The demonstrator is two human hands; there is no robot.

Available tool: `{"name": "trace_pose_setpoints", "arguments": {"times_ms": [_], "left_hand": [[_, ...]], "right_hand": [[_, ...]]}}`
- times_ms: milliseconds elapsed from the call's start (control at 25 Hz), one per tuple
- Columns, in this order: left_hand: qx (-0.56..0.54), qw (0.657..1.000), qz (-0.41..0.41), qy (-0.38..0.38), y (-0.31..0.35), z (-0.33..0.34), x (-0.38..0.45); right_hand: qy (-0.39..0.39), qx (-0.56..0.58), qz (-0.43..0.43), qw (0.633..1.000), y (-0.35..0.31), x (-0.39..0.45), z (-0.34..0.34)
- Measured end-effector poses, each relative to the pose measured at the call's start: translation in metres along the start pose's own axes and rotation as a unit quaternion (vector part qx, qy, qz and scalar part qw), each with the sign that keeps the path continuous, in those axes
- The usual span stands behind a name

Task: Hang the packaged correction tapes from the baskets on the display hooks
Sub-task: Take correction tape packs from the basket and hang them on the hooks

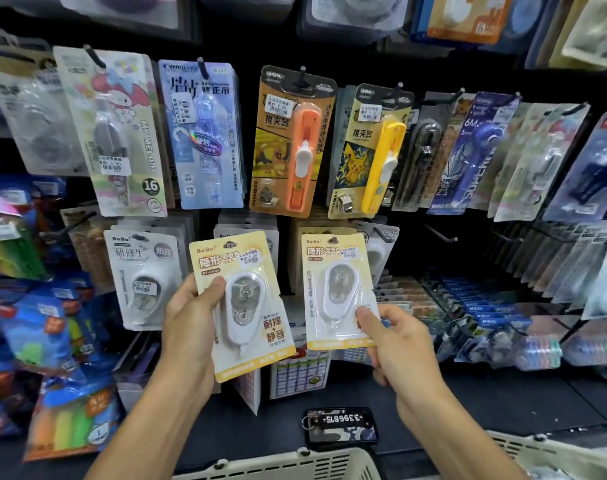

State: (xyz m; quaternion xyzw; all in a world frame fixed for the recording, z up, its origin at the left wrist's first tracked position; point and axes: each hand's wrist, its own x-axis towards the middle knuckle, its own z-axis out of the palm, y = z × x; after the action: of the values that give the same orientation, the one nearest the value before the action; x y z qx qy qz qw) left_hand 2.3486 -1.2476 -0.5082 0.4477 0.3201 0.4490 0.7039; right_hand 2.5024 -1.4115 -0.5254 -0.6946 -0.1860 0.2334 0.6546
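While both hands work at the lower hook row, left hand grips a cream-yellow carded correction tape pack by its edge, clear of the hooks; right hand pinches the bottom corner of a matching pack, apparently at its hook, probably steadying it.

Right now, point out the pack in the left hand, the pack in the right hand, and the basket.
left-hand pack [241, 306], head view, on the white tape case.
right-hand pack [340, 289], head view, on the white tape case.
basket [295, 460], head view, on its near rim.
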Motion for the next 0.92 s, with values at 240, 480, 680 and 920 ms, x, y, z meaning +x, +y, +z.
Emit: {"name": "trace_pose_setpoints", "arguments": {"times_ms": [240, 480, 680, 920], "left_hand": [[0.023, 0.999, -0.016, -0.042, -0.001, 0.013, -0.003], [0.049, 0.996, -0.013, -0.076, -0.012, 0.028, -0.007], [0.048, 0.994, -0.005, -0.097, -0.016, 0.028, -0.005], [0.585, 0.763, 0.266, -0.062, -0.024, 0.005, 0.002]], "right_hand": [[-0.103, -0.005, 0.059, 0.993, 0.006, -0.004, 0.012], [-0.092, 0.087, 0.046, 0.991, 0.007, -0.002, 0.033], [-0.207, 0.035, 0.028, 0.977, 0.009, -0.008, 0.035], [0.003, 0.020, -0.016, 1.000, 0.003, 0.010, 0.010]]}}
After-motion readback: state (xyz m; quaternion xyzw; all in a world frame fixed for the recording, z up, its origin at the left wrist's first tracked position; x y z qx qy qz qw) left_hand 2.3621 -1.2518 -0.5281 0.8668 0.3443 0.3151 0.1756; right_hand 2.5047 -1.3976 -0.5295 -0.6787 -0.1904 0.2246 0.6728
